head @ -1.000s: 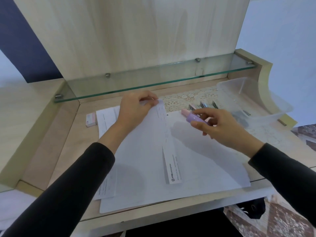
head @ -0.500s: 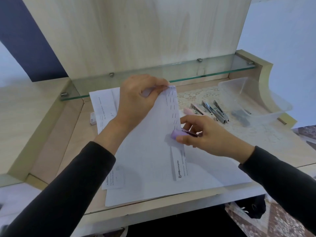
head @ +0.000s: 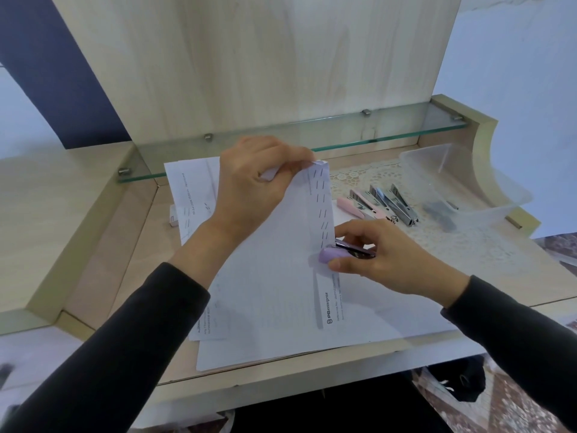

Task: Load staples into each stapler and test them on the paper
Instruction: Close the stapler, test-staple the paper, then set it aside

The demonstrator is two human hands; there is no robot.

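My left hand (head: 254,189) pinches the top corner of a folded white paper (head: 281,260) and lifts its edge, which carries a row of several staples. My right hand (head: 384,256) grips a small purple stapler (head: 335,254) whose jaws sit over the paper's folded edge, just below the staple row. A pink stapler (head: 351,207) and two opened metal-railed staplers (head: 395,203) lie on the lace mat to the right.
A clear plastic tub (head: 462,179) stands at the back right. A small staple box (head: 173,215) lies at the left beside more printed sheets (head: 193,189). A glass shelf (head: 281,142) spans the back, just above my left hand. The desk's front edge runs below the paper.
My right hand brought the purple stapler from the right onto the paper's folded edge. My left hand raised the paper's corner higher.
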